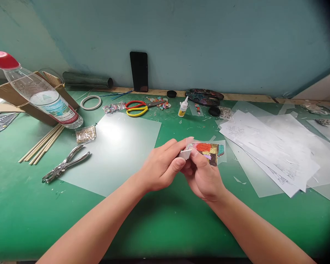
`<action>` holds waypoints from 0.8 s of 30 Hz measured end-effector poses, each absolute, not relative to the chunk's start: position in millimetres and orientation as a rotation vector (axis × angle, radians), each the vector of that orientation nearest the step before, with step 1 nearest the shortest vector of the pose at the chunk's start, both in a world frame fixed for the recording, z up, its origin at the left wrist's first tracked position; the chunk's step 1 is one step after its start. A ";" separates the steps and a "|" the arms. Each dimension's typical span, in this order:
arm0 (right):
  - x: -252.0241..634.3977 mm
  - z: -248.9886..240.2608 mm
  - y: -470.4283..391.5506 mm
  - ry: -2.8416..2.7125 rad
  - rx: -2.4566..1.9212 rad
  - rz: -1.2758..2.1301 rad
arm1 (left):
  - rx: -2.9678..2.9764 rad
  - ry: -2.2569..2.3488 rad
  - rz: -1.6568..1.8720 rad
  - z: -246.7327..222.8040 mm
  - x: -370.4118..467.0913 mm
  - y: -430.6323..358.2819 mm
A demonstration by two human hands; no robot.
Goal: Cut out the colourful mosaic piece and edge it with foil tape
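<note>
In front of me, my left hand (163,164) and my right hand (206,178) meet around a small piece of clear plastic sheet with a coloured drawing (205,147) on it. The drawing has a red rose-like shape, yellow and dark patches and a teal bit at its right end. My right thumb presses on its face. A small grey flat piece (185,154) shows between my two thumbs; whether it belongs to the sheet I cannot tell. My left fingers close round the sheet's left end, their tips partly hidden.
Left lie a frosted sheet (121,154), hole punch pliers (64,165), wooden sticks (42,145) and a leaning bottle (53,102). Behind are scissors (137,108), a glue bottle (183,107) and a phone (139,71) against the wall. Printed papers (269,146) overlap clear sheets at right.
</note>
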State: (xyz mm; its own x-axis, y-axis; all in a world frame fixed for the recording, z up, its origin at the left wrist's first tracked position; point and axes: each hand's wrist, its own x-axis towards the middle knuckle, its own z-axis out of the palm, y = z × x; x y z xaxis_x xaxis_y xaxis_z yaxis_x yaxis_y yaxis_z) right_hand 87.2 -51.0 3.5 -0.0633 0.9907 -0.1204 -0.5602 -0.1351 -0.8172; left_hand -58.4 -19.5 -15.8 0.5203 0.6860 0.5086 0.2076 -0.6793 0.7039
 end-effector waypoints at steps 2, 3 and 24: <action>87.1 6.0 -51.5 -0.692 -0.813 1.582 | 2.186 0.725 1.088 -15.1 -58.3 -19.3; 87.0 7.1 -51.8 -0.683 -0.804 1.598 | 2.186 0.725 1.087 -14.8 -58.3 -19.2; 90.4 12.6 -48.8 -0.742 -0.770 1.707 | 2.128 0.793 1.049 -21.0 -64.2 -8.9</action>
State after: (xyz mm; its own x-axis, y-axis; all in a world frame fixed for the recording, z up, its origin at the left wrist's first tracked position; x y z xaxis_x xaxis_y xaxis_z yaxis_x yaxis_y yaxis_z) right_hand 90.4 -48.8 12.6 -0.2207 0.9666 -0.1301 -0.5641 -0.2353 -0.7914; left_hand -64.2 -8.9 -21.0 0.5023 0.7364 0.4532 0.2352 -0.6208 0.7479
